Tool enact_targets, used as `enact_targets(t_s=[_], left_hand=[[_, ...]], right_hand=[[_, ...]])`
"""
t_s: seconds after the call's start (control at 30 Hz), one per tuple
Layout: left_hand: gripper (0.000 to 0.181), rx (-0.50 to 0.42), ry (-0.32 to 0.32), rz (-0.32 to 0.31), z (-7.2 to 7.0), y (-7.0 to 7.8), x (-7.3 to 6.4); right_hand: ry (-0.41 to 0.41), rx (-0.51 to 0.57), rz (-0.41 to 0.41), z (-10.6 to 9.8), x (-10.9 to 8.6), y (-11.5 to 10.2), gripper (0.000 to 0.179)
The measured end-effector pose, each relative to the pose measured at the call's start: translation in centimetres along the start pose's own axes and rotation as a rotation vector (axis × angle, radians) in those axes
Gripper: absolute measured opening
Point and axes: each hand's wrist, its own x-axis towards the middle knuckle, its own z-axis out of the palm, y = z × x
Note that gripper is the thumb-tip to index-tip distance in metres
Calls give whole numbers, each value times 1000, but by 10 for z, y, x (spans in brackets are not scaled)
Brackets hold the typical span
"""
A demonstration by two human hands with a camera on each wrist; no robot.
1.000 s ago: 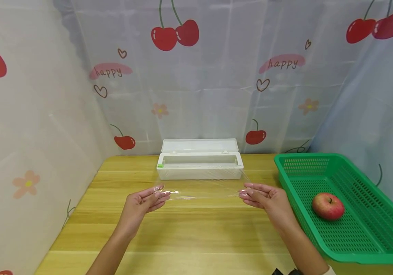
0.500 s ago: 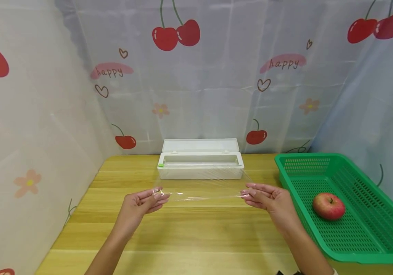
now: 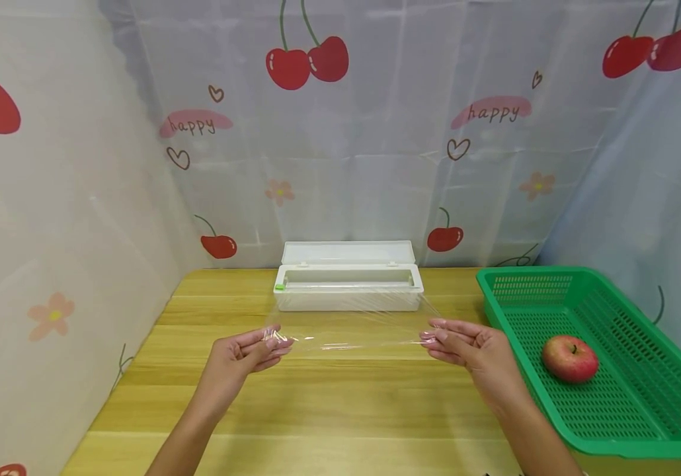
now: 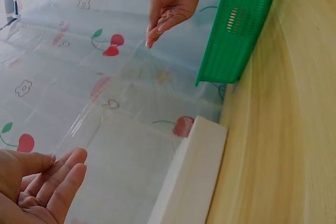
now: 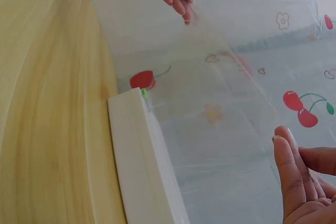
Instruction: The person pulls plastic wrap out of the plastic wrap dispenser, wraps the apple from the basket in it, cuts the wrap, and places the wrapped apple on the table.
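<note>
- A sheet of clear plastic wrap (image 3: 346,328) is stretched above the bench (image 3: 346,410), running from the white box to both hands.
- The left hand (image 3: 239,354) pinches its near left corner between thumb and fingers.
- The right hand (image 3: 474,350) pinches the near right corner the same way.
- The white box (image 3: 349,268) sits at the back of the bench, its lid (image 3: 349,252) raised behind it, a green tab (image 3: 280,287) at its left end.
- Right of the right hand, a green basket (image 3: 644,447) holds one red apple (image 3: 570,359).
- Cherry-printed cloth (image 3: 364,185) hangs behind and at both sides.
</note>
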Motion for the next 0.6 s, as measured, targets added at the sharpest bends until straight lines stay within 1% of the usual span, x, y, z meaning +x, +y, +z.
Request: enact_targets(t_s=[0.13,0.27,0.43,0.5,0.6], left_hand=[[46,7,0,7,0,2,-3],[45,15,1,14,0,5,-7],[44,28,-27,63,2,12,-11],[43,31,-31,71,2,14,-12],[43,25,-27,44,2,15,-14]], right_hand=[[-7,-10,-4,1,-2,-3,34],[-10,-5,0,1,-6,-8,29],[-3,10,-25,1,-11,-15,24],[-8,12,-35,0,-11,-17,24],[-21,4,-27,0,-13,-17,25]])
